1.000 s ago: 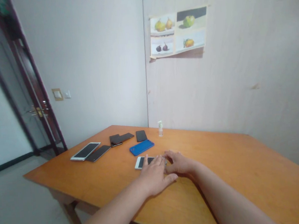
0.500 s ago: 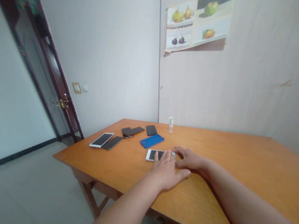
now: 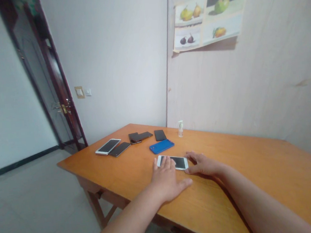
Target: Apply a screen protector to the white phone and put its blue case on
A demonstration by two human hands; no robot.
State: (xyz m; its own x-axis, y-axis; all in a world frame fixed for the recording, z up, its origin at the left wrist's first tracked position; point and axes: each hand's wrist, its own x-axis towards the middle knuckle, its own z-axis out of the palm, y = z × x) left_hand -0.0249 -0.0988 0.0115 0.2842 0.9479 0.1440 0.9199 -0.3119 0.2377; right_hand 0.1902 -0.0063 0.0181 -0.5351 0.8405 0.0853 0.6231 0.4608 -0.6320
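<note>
A white smartphone (image 3: 180, 161) lies screen up on the wooden table (image 3: 224, 198). Across its left part rests my left hand (image 3: 165, 179), fingers stretched out over the screen and thumb spread to the right. Something small and pale shows by its fingertips; I cannot make out what it is. My right hand (image 3: 202, 165) holds the phone's right end between thumb and curled fingers. Just behind the phone is a blue phone case (image 3: 162, 146).
A tablet with a white frame (image 3: 108, 146) and a dark phone (image 3: 120, 149) overlap at the left. Several dark phones (image 3: 143, 136) lie farther back, with another dark phone (image 3: 160, 135) beside them. A clear pump bottle (image 3: 180, 129) stands near the wall.
My left hand has slid left along the phone, uncovering more of the screen's right part. My right hand stays at the phone's right end. The view has shifted slightly.
</note>
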